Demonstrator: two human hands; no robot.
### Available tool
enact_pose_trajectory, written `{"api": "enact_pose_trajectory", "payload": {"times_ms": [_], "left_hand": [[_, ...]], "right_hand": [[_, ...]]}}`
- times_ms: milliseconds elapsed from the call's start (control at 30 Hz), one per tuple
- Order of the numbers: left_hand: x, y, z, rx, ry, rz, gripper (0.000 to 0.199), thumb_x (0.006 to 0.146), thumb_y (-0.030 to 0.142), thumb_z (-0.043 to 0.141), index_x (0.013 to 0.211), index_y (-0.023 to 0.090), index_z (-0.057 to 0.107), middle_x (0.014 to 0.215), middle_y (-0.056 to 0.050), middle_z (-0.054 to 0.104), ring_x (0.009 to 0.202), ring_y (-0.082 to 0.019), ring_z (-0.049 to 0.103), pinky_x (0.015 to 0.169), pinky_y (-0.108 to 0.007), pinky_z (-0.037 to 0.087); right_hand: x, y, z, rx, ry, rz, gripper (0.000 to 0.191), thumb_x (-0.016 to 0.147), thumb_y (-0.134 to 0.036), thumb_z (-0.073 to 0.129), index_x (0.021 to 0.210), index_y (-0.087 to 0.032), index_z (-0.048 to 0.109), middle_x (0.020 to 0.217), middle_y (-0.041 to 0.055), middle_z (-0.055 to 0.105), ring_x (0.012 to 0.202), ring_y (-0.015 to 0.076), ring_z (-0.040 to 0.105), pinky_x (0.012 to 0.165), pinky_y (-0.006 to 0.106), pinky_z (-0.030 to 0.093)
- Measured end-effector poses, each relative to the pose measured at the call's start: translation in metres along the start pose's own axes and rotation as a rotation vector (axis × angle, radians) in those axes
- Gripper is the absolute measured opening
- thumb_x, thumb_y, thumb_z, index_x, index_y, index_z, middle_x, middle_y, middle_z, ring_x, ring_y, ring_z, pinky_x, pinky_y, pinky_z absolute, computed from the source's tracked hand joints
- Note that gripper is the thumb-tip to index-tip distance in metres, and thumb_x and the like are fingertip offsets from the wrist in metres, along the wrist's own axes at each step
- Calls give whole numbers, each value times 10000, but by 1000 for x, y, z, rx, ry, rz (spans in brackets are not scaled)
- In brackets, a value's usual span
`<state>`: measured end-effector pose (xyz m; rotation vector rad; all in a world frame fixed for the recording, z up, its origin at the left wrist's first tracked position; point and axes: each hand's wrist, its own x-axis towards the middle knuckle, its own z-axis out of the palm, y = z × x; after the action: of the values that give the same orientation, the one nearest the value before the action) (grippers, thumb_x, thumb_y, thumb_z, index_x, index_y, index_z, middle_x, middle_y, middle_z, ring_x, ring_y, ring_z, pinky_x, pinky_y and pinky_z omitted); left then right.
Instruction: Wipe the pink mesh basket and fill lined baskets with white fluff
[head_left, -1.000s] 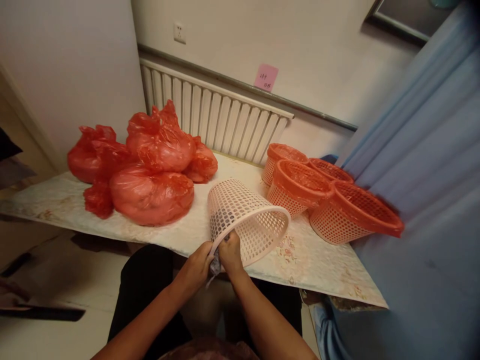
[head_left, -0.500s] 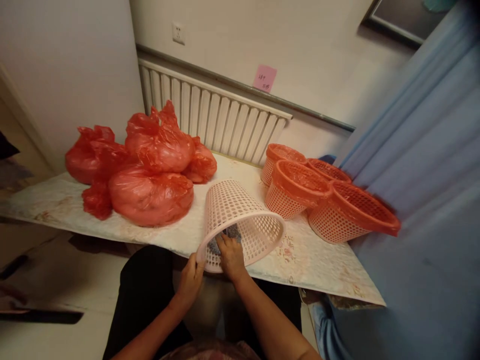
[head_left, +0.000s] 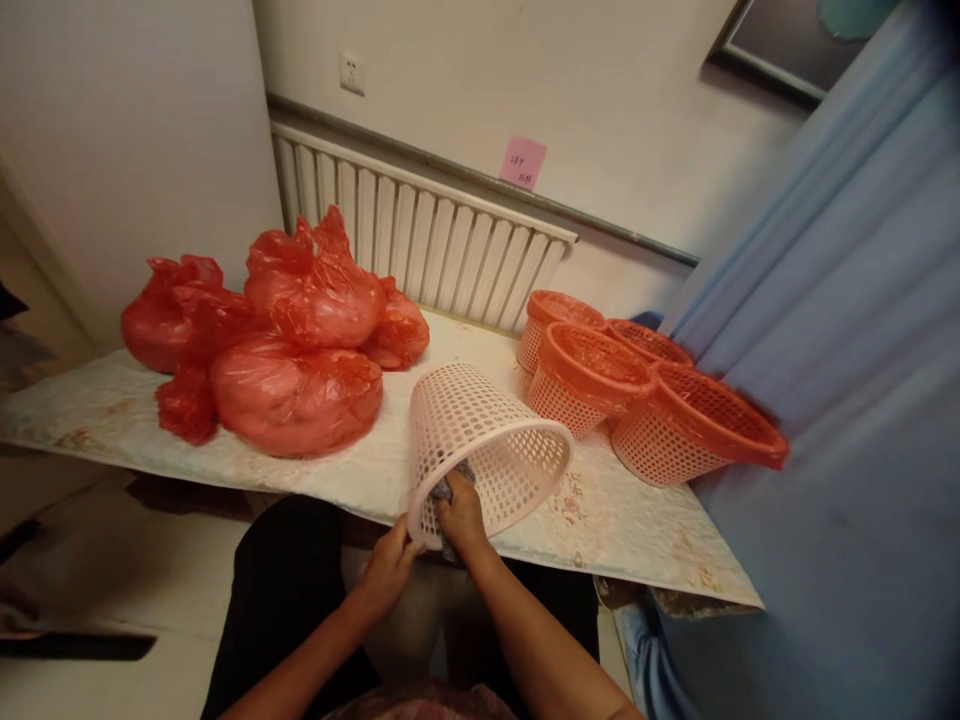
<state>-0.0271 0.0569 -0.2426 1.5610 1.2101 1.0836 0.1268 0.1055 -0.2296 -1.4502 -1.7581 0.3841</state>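
At the left of the frame, knotted red plastic bags (head_left: 300, 400) sit heaped on a cloth-covered table (head_left: 645, 530). Bottom centre, the left hand (head_left: 391, 565) grips the near rim of a white mesh basket (head_left: 472, 405), which lies tipped on its side mid-frame, mouth towards the lower right. Just inside that mouth, the right hand (head_left: 461, 515) clutches a grey cloth (head_left: 465, 467). Right of centre stand four upright baskets (head_left: 566, 400) with red plastic over their rims, beside a blue curtain (head_left: 847, 340).

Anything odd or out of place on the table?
Only the pale basket: it lies tipped and unlined, while the four red-lined baskets stand upright. It looks deliberate: left hand on its rim, right hand holding a grey cloth at its mouth. No visible spill or damage.
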Motion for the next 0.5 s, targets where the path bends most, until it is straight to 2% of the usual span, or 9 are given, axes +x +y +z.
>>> {"api": "enact_pose_trajectory", "payload": {"times_ms": [133,233,300,400,500], "left_hand": [[2,42,-17,63,-80,145,146,890,320,441,871,216,542,754,-16,670,721,-195,651,717,-321,521],[5,69,-27,143,-127,221,162,937,312,407,946,212,534,694,7,632,639,-170,626,671,-291,493],[9,85,-32,215,-128,280,172,944,292,393,982,207,538,712,3,635,648,-169,623,668,-286,480],[17,111,-36,317,-85,394,181,933,251,393,1004,204,552,862,-32,662,775,-178,635,719,-287,469],[27,131,-32,364,-121,445,169,923,239,409,984,207,563,885,-25,651,786,-167,615,717,-273,451]], "right_hand": [[1,-32,-5,196,71,108,342,724,-172,512,1038,-179,649,935,43,684,855,208,610,804,329,503],[-6,-40,-3,231,105,67,283,754,-210,541,1014,-170,645,922,42,674,838,200,601,776,313,501],[-11,-31,-4,170,83,-59,306,777,-188,530,1063,-170,637,1009,62,668,914,205,596,822,320,492],[-16,0,-15,-108,-74,-313,379,824,-138,502,1181,-196,615,1183,89,627,1055,221,553,917,359,452],[-15,38,-34,-459,-190,-389,380,888,-138,492,1233,-247,608,1250,87,600,1058,228,523,914,381,425]]}}
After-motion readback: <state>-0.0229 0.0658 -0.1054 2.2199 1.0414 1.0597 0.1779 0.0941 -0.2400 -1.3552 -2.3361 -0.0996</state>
